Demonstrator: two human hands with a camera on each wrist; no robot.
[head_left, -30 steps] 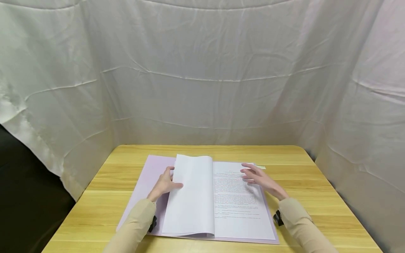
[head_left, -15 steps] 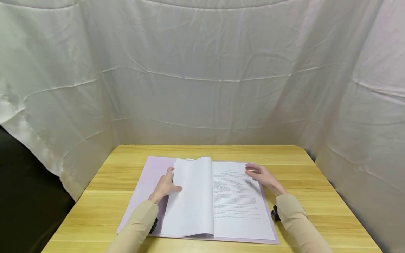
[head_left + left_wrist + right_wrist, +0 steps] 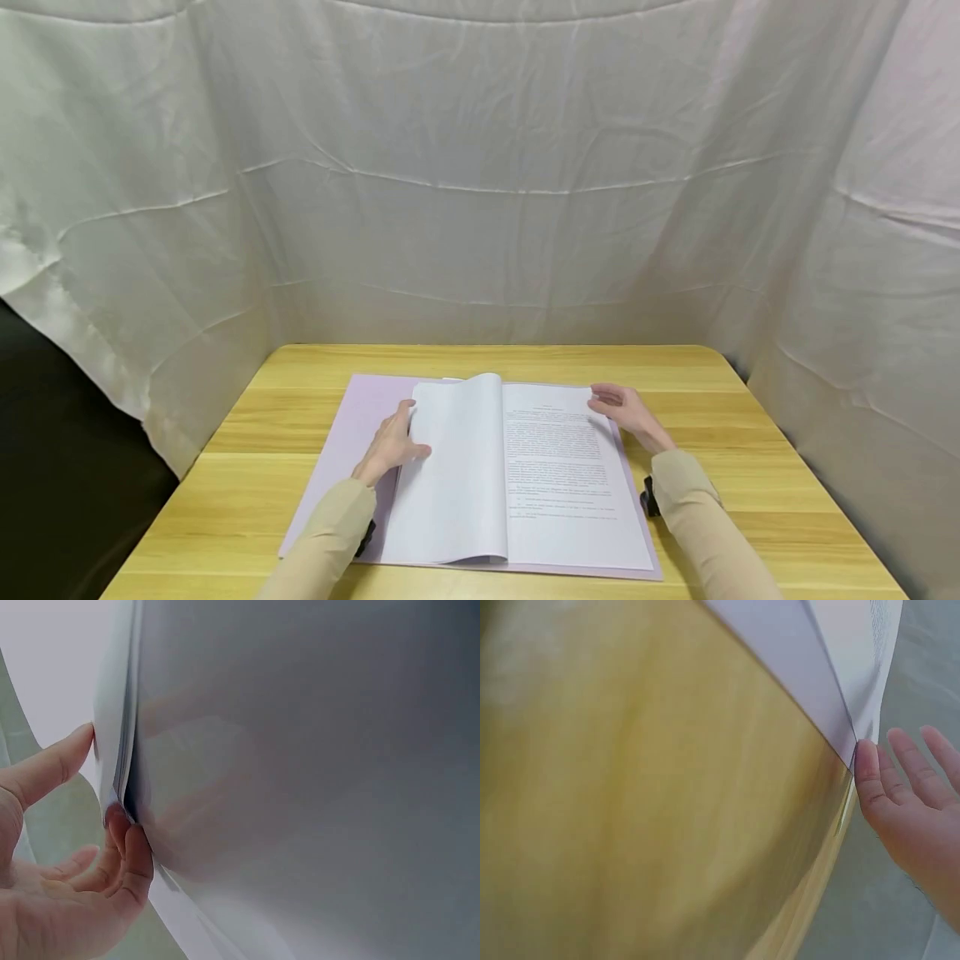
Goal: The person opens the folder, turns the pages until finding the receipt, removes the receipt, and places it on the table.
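A stack of printed paper lies open on a pale purple folder (image 3: 360,417). My left hand (image 3: 392,446) holds the turned sheets (image 3: 453,467) at their left edge. In the left wrist view, the thumb (image 3: 64,761) lies on one side of these sheets and the curled fingers (image 3: 135,862) on the other. They bow up beside the fold, their visible side blank. On the right lies a page of printed text (image 3: 558,475). My right hand (image 3: 626,410) is at its upper right corner, where the right wrist view shows a fingertip (image 3: 867,754) right at the corner.
The folder lies on a wooden table (image 3: 765,483), its lower edge near the table's front. Light grey cloth (image 3: 480,208) hangs behind and at both sides. A thin pale green strip (image 3: 842,817) shows below the right corner.
My right hand has moved right to the page's upper corner and its fingers have drawn together. The turned sheets' top has dropped slightly, baring a small pale tab behind. My left hand barely moved.
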